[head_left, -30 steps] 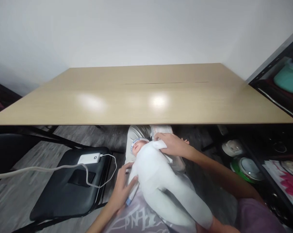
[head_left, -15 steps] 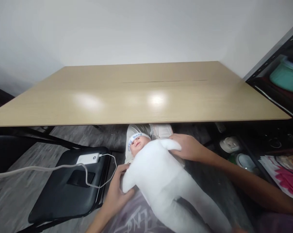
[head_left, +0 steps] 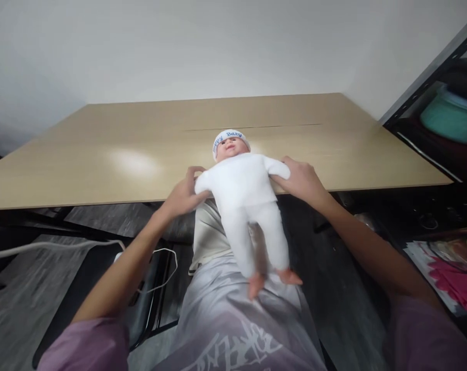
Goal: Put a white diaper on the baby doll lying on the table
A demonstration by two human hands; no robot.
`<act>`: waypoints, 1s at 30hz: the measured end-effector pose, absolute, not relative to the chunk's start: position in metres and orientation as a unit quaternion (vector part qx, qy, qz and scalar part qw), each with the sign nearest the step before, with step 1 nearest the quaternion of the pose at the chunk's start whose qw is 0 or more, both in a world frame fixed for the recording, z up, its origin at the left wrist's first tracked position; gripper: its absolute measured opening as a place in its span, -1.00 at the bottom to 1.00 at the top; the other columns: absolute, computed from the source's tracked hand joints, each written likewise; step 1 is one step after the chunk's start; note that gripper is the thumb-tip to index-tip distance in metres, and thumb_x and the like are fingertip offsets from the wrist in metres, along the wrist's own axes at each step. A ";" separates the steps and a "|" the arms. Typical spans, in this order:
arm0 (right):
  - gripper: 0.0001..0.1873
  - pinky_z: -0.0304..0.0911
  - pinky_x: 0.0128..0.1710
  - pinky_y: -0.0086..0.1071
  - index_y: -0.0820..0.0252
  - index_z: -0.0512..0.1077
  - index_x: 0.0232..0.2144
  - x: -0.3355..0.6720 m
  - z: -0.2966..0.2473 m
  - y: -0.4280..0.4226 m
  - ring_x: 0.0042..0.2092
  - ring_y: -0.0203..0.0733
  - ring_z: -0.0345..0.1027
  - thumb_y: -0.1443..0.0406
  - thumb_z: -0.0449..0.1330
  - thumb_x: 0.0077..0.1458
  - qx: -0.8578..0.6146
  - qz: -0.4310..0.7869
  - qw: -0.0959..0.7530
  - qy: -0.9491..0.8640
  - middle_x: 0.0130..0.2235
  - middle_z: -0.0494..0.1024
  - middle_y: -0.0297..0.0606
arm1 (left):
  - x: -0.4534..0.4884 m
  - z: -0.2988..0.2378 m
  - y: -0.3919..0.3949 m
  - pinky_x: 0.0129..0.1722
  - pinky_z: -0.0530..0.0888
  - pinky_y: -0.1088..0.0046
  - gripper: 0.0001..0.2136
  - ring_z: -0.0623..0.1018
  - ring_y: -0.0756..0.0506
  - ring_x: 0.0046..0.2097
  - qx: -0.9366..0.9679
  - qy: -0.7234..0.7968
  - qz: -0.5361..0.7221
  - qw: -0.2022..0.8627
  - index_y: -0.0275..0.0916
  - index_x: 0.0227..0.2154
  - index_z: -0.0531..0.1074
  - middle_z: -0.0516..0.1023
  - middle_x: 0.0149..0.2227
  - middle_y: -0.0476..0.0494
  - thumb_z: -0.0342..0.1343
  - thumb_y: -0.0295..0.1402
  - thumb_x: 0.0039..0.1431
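Note:
A baby doll (head_left: 246, 196) in a white bodysuit and a white cap hangs upright in the air over the near edge of the wooden table (head_left: 140, 154). Its bare feet dangle above my lap. My left hand (head_left: 183, 195) grips the doll under its one arm. My right hand (head_left: 301, 180) grips it under the other arm. Both hands are closed round the doll's torso. The doll faces me.
A black chair (head_left: 144, 304) stands at my left with a white cable (head_left: 44, 247) trailing over it. A dark metal shelf (head_left: 434, 123) with a teal container (head_left: 452, 116) stands at the right. Pink and white items (head_left: 450, 273) lie low on the right.
The doll lay across my lap below the table edge. Both hands have shifted under its arms and lifted it upright to table height.

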State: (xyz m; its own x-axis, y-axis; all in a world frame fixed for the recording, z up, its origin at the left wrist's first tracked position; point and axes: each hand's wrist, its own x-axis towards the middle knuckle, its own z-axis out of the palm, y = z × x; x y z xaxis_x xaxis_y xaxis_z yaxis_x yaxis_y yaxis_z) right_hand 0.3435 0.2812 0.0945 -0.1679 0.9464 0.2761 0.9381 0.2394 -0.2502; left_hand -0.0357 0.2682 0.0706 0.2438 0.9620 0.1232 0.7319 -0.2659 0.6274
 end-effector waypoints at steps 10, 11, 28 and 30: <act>-0.51 0.39 -0.01 -0.13 0.09 0.53 0.08 0.369 0.052 0.345 0.06 0.18 0.57 -0.13 0.20 0.40 -0.547 0.050 0.265 -0.792 0.05 0.70 -0.06 | -0.064 0.070 0.352 -0.02 0.54 0.08 -0.32 0.63 -0.43 0.00 0.765 0.613 0.180 0.088 -0.16 0.24 0.42 0.68 0.07 -0.34 0.23 0.15 0.18; -0.47 0.40 0.03 -0.11 0.09 0.52 0.10 0.370 0.050 0.348 0.07 0.19 0.56 -0.16 0.18 0.41 -0.545 0.046 0.269 -0.793 0.06 0.70 -0.05 | -0.066 0.067 0.353 -0.03 0.53 0.08 -0.37 0.62 -0.42 0.00 0.765 0.612 0.188 0.065 -0.17 0.19 0.45 0.68 0.02 -0.34 0.23 0.13 0.19; -0.33 0.42 0.08 0.05 0.19 0.50 0.20 0.355 0.032 0.541 0.12 0.30 0.48 -0.19 0.03 0.46 -0.555 -0.030 0.254 -0.791 0.12 0.64 0.11 | -0.079 0.031 0.546 0.24 0.29 0.02 -0.41 0.55 -0.41 0.10 0.754 0.602 0.251 -0.079 -0.19 0.10 0.48 0.61 0.08 -0.37 0.18 0.22 0.29; -0.41 0.42 0.12 0.09 0.20 0.48 0.20 0.352 0.030 0.563 0.13 0.30 0.46 -0.10 0.08 0.43 -0.555 -0.035 0.264 -0.788 0.13 0.63 0.11 | -0.082 0.030 0.567 0.24 0.28 0.01 -0.38 0.54 -0.42 0.12 0.746 0.606 0.264 -0.075 -0.20 0.09 0.47 0.60 0.10 -0.39 0.18 0.25 0.29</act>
